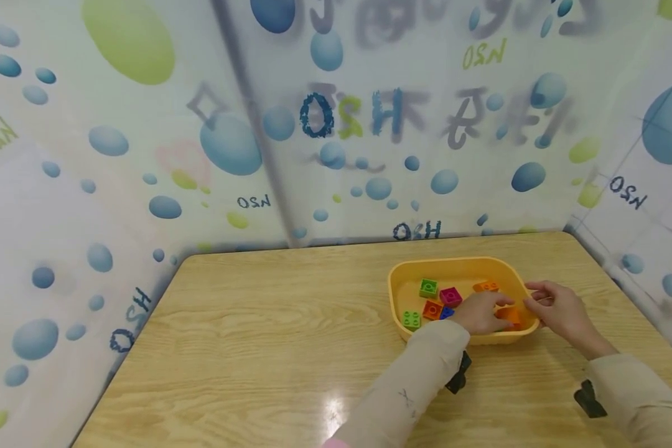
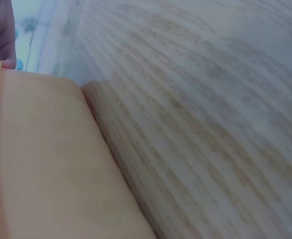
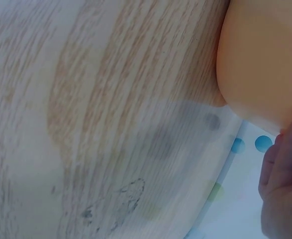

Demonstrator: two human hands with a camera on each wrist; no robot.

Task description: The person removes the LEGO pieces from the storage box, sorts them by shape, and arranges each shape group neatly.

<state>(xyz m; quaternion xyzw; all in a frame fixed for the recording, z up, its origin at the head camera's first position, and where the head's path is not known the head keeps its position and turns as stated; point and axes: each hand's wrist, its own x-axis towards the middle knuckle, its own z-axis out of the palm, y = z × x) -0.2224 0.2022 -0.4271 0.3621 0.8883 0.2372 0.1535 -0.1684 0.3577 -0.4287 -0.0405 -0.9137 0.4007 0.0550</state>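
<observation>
My left hand (image 1: 480, 311) reaches over the near side of a yellow plastic basket (image 1: 453, 267), its fingers and thumb on either side of an orange toy brick (image 1: 509, 317) at the right end. At that end my right hand (image 1: 560, 311) pinches the rim between bent fingers and thumb. The right wrist view shows this hand (image 3: 285, 184) against the basket's outer wall (image 3: 265, 64). Inside the basket lie a lime brick (image 1: 411, 320), a green brick (image 1: 428, 287), a magenta brick (image 1: 450, 297), a red-orange brick (image 1: 432, 310), a blue brick (image 1: 447, 313) and another orange brick (image 1: 486, 287).
The basket stands on the right part of a wooden table (image 1: 269, 330). Behind the table hangs a white wall covering (image 1: 341, 186) printed with blue and green drops. Dark wrist devices (image 1: 458, 373) sit below both sleeves.
</observation>
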